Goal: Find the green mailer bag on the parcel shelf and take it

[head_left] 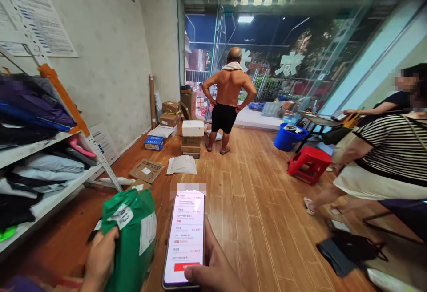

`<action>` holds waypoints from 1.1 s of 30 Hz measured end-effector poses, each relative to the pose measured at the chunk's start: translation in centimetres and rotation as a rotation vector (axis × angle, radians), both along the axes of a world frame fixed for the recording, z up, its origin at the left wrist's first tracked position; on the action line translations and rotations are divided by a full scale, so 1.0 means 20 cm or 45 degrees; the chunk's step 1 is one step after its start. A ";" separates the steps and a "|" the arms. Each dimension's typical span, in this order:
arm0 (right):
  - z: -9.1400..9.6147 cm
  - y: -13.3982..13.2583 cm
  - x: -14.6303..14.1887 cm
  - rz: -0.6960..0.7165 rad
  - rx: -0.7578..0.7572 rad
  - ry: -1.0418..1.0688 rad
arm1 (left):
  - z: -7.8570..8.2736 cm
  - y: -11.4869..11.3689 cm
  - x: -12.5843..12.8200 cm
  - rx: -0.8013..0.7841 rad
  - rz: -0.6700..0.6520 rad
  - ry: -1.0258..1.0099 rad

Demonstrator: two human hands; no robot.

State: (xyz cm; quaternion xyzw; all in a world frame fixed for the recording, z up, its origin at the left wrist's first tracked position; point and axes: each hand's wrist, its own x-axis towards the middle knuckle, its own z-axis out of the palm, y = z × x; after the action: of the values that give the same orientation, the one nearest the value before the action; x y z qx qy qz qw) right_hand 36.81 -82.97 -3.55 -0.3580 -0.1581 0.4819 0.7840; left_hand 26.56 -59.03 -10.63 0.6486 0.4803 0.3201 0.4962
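A green plastic parcel (131,234) with white labels is in my left hand (102,252), its fingers closed round the left edge. One label bears digits ending in 13. In my right hand (213,261) is a smartphone (184,243), held upright just right of the parcel. Its lit screen shows a list with red codes and a red button near the bottom. My right thumb lies at the right end of that button; whether it presses is not clear. The parcel and phone are apart.
At left, a shelf rack (50,145) holds bagged parcels. Cardboard boxes (191,140) and a white package (182,164) lie ahead on the wooden floor. A person (228,87) stands before the glass front. Right are a blue bin (289,138), a red stool (308,165) and other people.
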 end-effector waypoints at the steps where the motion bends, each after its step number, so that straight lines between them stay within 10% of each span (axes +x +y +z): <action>1: -0.01 0.00 -0.01 -0.030 0.010 0.030 | 0.01 -0.02 0.04 0.040 -0.014 0.039; 12: -0.15 0.12 -0.07 -0.365 -0.197 0.420 | 0.15 -0.19 0.25 0.433 -0.927 0.108; 24: -0.20 0.19 0.05 -0.515 -0.148 0.475 | 0.26 -0.36 0.51 -0.137 -1.206 -0.119; 33: -0.16 0.22 0.14 -0.472 -0.111 0.371 | 0.30 -0.33 0.58 -0.159 -1.330 -0.253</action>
State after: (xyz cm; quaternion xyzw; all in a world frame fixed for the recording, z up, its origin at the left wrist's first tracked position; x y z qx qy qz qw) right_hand 39.59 -78.58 -6.68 -0.3410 0.0461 0.3826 0.8574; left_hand 38.14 -65.58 -4.62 0.7370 0.0624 0.0613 0.6703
